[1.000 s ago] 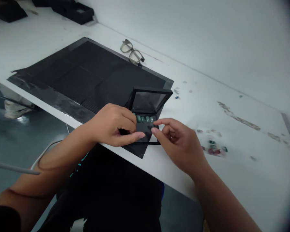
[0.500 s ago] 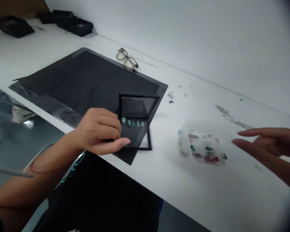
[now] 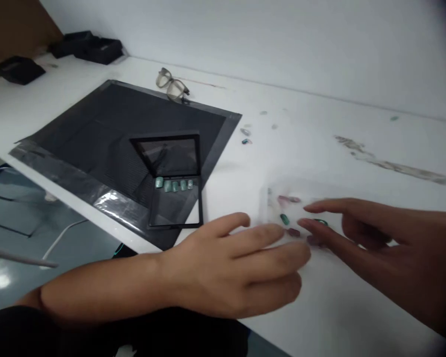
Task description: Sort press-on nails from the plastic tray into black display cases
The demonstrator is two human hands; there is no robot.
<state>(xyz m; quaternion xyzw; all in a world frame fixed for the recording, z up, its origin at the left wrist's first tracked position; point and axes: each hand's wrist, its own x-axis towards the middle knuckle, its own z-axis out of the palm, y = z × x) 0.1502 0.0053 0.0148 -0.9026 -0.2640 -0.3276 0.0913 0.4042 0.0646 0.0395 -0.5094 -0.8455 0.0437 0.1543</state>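
Note:
My left hand (image 3: pixel 241 267) reaches across the front of the table, fingers spread and holding nothing. Its fingertips are at the near edge of a clear plastic box (image 3: pixel 266 206), but whether they touch it I cannot tell. Loose press-on nails in green (image 3: pixel 284 219) and dark red (image 3: pixel 293 232) lie inside. Over the box's right part hangs my right hand (image 3: pixel 386 243), thumb and forefinger apart with nothing visible between them. To the left stands a black flat case (image 3: pixel 200 208) with its lid raised, showing a row of teal press-on nails (image 3: pixel 175 186).
Under the case a black sheet (image 3: pixel 126 119) covers the left of the white table. Glasses (image 3: pixel 173 85) rest at its far edge. Several loose nails (image 3: pixel 247 142) lie behind the box, and a crumpled strip (image 3: pixel 394 163) farther right. Black boxes (image 3: pixel 96 49) stand at the back left.
My left hand has moved right, from beside the case to the clear box, and its fingers have spread. The right hand has come left over the box. The view has shifted.

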